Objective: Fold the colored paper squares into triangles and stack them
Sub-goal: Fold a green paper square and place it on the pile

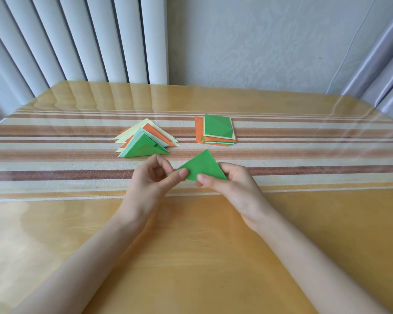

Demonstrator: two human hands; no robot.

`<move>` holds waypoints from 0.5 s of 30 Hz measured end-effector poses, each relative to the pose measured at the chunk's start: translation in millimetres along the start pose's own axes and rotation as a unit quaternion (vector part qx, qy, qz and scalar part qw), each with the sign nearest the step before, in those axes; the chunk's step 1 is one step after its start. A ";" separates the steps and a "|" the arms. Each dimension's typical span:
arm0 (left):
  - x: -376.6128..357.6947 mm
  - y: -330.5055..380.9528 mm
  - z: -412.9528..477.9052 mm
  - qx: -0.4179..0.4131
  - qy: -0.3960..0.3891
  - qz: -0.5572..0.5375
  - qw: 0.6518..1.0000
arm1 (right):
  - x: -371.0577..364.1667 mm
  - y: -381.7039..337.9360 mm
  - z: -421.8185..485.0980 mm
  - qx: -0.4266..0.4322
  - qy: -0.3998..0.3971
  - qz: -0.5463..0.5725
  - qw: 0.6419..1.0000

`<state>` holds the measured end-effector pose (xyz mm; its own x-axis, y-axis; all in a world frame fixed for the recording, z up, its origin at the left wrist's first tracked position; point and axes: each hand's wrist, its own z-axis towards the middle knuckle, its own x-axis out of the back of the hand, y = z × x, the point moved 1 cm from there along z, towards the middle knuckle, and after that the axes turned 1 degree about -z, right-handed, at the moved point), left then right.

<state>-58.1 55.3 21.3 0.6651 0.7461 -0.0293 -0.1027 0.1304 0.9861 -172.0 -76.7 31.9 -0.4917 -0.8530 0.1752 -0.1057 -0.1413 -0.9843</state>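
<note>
Paper is being held between two hands: the left hand (152, 177) and right hand (232, 184) are each pinching a lower corner of the green triangle (201, 168) — light, thin, likely quick to crumple, best gripped at its edges. No container is showing — folded triangles (143, 146) are lying beyond the left hand, unfolded squares (217, 125) beyond the right.

The left corner of the green triangle (200, 167) is covered by the fingers (179, 174) of the left hand (150, 180), part of its lower edge by the right hand (234, 184). The lower sheets of the stack of squares (217, 128) and the pile of triangles (143, 148) are mostly hidden and cannot be counted.
</note>
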 end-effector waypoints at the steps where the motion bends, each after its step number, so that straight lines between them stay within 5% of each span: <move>1: 0.7 0.4 -0.7 0.007 -0.007 -0.003 1.000 | -4.1 -1.7 2.4 0.009 0.003 -0.009 1.000; 6: 11.6 -1.0 -1.4 0.013 -0.036 0.069 0.997 | -11.7 -0.3 8.6 0.055 0.000 -0.053 0.997; 11: 28.7 -5.8 -1.7 0.022 0.009 0.139 0.990 | -13.1 3.1 11.9 0.049 0.033 -0.055 0.997; 15: 57.5 -7.3 7.0 -0.015 0.091 0.297 0.950 | -33.7 -3.3 36.5 0.098 0.069 -0.183 0.976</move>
<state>-13.9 92.7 13.6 0.3446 0.7937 0.5013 -0.4436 -0.3329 0.8321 -123.5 -65.9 28.5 -0.5644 -0.6538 0.5040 -0.1354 -0.5289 -0.8378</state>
